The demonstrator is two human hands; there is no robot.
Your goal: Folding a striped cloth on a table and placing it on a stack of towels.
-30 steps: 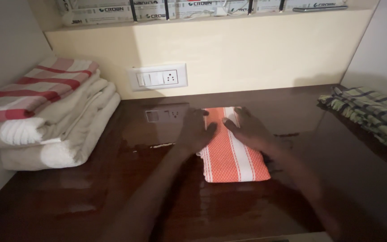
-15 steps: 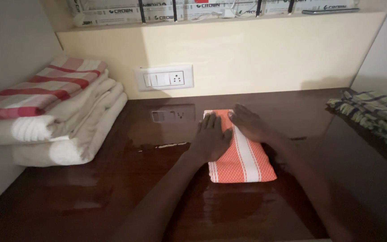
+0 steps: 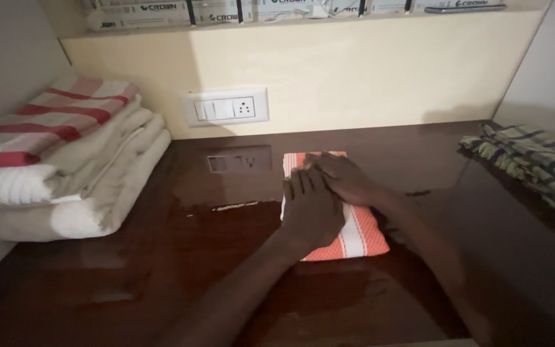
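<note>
A folded orange cloth with white stripes (image 3: 348,228) lies flat on the dark, glossy wooden table (image 3: 162,276), near the middle of its back edge and just in front of the cream wall. Both hands rest on top of it. The left hand (image 3: 311,209) lies palm down on the cloth's left half, fingers stretched out flat and close together, pointing toward the back edge. The right hand (image 3: 345,177) lies flat across the cloth's far end, fingers extended toward the left, its fingertips touching or just overlapping those of the left hand. Neither hand is closed around the cloth; both press on it with open palms.

At the table's left edge sits a stack of folded cream towels (image 3: 85,186), topped by a red-and-white checked towel (image 3: 46,119). At the right edge lies a folded green checked cloth (image 3: 534,160). A white switch plate with a socket (image 3: 226,106) is set in the wall above the back edge, and its reflection shows in the tabletop.
</note>
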